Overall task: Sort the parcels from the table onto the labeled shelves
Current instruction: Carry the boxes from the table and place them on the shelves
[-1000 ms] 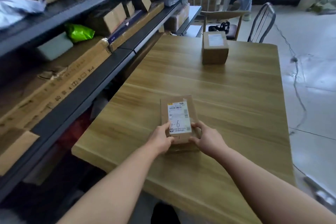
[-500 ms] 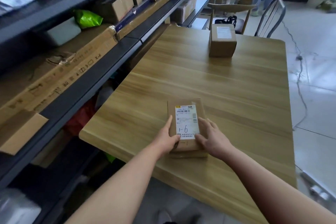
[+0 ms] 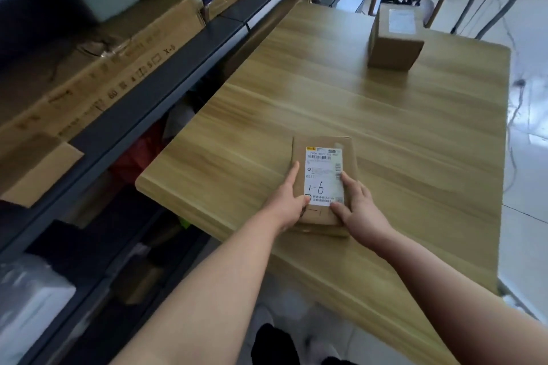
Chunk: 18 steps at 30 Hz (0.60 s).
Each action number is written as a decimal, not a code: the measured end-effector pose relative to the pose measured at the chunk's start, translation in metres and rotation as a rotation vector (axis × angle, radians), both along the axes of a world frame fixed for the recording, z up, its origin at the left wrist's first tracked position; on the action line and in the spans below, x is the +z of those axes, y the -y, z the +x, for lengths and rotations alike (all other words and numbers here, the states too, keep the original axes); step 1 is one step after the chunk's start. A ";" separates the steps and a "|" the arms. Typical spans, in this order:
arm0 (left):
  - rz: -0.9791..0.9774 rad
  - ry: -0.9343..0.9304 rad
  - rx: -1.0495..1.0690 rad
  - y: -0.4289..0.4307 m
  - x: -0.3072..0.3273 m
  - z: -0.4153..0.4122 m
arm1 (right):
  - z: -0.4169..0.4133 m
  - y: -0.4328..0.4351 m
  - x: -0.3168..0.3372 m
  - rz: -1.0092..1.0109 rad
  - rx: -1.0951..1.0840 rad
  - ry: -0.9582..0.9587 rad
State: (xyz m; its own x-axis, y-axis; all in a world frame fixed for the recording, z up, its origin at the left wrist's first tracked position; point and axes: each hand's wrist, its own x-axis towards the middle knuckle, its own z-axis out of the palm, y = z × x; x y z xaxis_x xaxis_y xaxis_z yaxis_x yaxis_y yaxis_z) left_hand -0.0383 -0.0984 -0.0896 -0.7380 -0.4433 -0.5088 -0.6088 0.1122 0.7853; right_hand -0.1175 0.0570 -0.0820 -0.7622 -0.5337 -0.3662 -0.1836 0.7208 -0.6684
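Cardboard parcel lies at six o'clock on the table, label up so "1-6" reads; left hand and right hand grip its near corners, probably to lift it

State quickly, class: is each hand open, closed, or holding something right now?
Left hand: grips the near left corner of the flat parcel marked 1-6.
Right hand: grips the same parcel's near right corner.
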 end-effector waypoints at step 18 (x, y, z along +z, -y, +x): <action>-0.109 0.145 0.669 -0.067 0.031 0.190 | 0.103 0.009 0.032 0.033 0.845 0.066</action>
